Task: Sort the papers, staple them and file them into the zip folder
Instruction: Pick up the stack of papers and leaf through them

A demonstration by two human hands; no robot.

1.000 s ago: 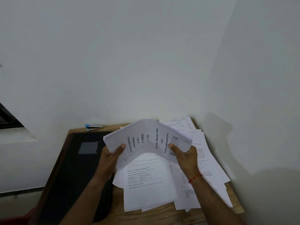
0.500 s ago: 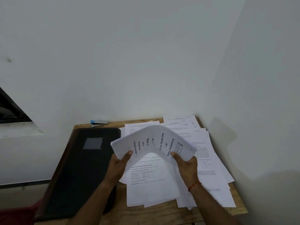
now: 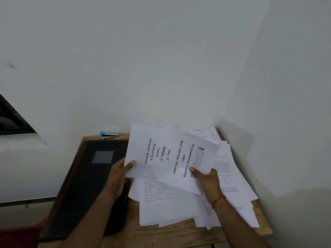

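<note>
Here you held a printed sheaf (image 3: pixel 166 154) raised at the centre of the frame, between your hands. Your left hand (image 3: pixel 119 171) pinched its lower-left corner, thumb on top, and your right hand (image 3: pixel 207 179) gripped its lower-right edge. Under it, loose papers (image 3: pixel 166 208) lay spread over the wooden surface (image 3: pixel 161 235). The black zip folder (image 3: pixel 86 185) lay flat at lower left, and the stapler (image 3: pixel 108 134) sat above it by the wall.

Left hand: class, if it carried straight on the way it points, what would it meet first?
The left hand pinches the held sheet, so it pushes that first. Beyond, the sheet hides the path; probably the wall, though depth is unclear.
</note>
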